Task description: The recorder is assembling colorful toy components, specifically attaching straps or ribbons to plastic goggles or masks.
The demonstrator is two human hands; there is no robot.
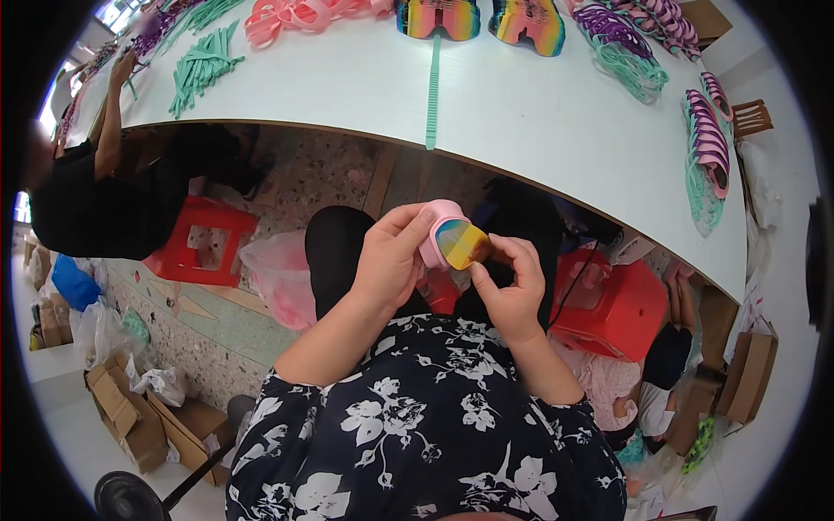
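Observation:
Above my lap I hold swim goggles with a pink frame [445, 208] and a mirrored yellow-blue lens [462, 244]. My left hand [393, 253] is closed round the pink frame, thumb on top. The fingers of my right hand [514, 286] pinch the lens at its right edge. Whether the lens sits fully in the frame cannot be told. On the table beyond lie two rainbow-mirrored lens pieces [438, 19], and a flat green strap [433, 95] runs from them toward the near table edge.
The white table [539, 113] curves across ahead. On it lie green straps [205, 68], pink straps [304, 22] and bundled goggles [708, 143]. A co-worker [104, 182] sits at left. Red stools [204, 239] and cardboard boxes [130, 408] stand around.

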